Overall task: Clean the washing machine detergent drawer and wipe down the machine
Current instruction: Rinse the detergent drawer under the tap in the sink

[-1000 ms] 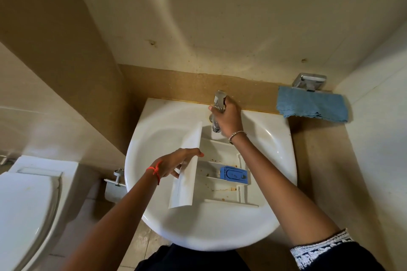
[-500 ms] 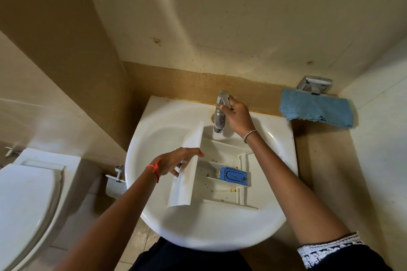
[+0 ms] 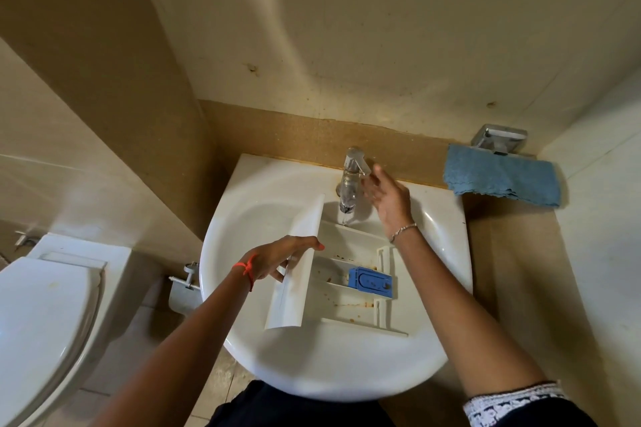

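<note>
With left hand (image 3: 277,262) gripping detergent drawer (image 3: 347,314) by front panel, right hand (image 3: 388,199) slack near tap (image 3: 349,184), expect light, stiff, slippery plastic.

Beige walls (image 3: 381,28) enclose a white toilet (image 3: 45,315) on pale floor tiles (image 3: 138,340)

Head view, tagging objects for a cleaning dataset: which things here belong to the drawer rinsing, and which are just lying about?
In the job: detergent drawer, gripped by the left hand; its blue insert; tap, running; sink; right hand, open beside the tap; blue cloth, probably for wiping.
Lying about: toilet; metal wall holder.
</note>
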